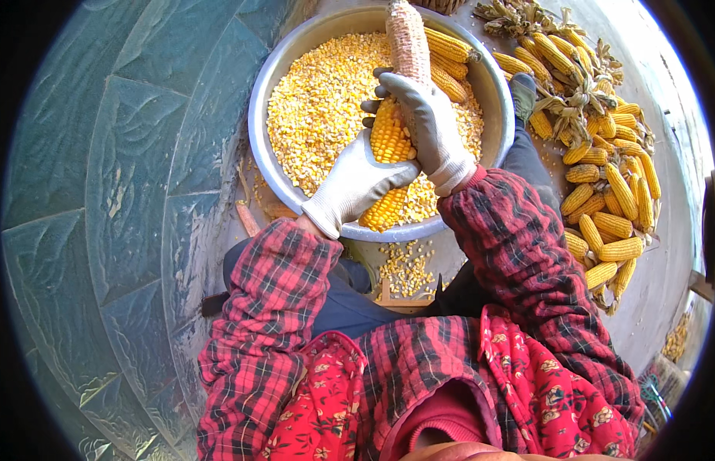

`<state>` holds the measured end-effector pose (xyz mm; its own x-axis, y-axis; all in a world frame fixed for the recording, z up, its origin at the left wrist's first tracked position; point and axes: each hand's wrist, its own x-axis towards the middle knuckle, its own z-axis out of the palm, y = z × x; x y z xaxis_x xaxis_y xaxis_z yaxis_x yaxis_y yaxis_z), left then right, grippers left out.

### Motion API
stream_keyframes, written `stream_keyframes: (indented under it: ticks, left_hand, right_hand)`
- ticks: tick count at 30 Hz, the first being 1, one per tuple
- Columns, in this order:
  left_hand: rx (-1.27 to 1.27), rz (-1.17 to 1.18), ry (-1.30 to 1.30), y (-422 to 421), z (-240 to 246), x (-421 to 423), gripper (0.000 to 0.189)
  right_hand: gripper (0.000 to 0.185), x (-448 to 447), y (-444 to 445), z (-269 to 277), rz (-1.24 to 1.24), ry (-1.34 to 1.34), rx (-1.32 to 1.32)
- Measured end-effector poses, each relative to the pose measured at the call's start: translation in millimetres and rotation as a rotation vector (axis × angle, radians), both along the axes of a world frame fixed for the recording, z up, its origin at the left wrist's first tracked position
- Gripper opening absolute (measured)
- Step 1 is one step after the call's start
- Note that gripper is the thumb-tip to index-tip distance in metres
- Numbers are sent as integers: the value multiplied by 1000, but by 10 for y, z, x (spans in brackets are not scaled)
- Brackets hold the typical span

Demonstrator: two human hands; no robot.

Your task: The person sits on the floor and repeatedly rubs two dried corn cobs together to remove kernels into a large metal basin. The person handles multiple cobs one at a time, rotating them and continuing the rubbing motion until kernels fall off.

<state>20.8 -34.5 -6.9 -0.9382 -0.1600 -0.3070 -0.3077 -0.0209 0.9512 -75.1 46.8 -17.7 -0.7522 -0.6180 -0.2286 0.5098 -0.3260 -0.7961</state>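
My left hand, in a white glove with grey coating, grips a yellow corn ear; its thumb lies across the kernels. The ear's lower end points toward me. My right hand, gloved alike, is closed around a mostly bare corncob and presses it against the ear. Some fingers are hidden behind the ear and cob. Both hands are above a wide metal basin, which holds loose corn kernels. Several unshelled ears rest inside the basin at its far right.
To the right, a large pile of corn ears, some with tied husks, lies on the floor. Spilled kernels lie between my legs, near a wooden piece. A bare cob lies left of the basin. Green sheeting spans the left side.
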Motion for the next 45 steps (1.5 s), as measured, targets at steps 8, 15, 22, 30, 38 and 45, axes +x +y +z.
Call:
stream_keyframes:
  ticks: [8,15,22,30,38,45]
  left_hand:
    - [-487,58,-59,-98,26,68,80]
    - [576,52,-14,-178,303,240,57]
    - [-308,0,-86,-44,81,124,59]
    - [457,45,4,-123,176,132,50]
    - [664,-48,-70,-128,321,213,54]
    - [104,1,-9,-44,-22,61,49]
  right_hand:
    - [33,-239,16,-148,-10,-185,-128]
    - [37,-80,113,156,148,111,-358]
    - [40,50,9,79,-31,197,-76]
    - [38,-165,34,110,129,-202,-436]
    - [42,-47,159,129,169,76,-397]
    - [27,-68,18,-61,2,-109,-203]
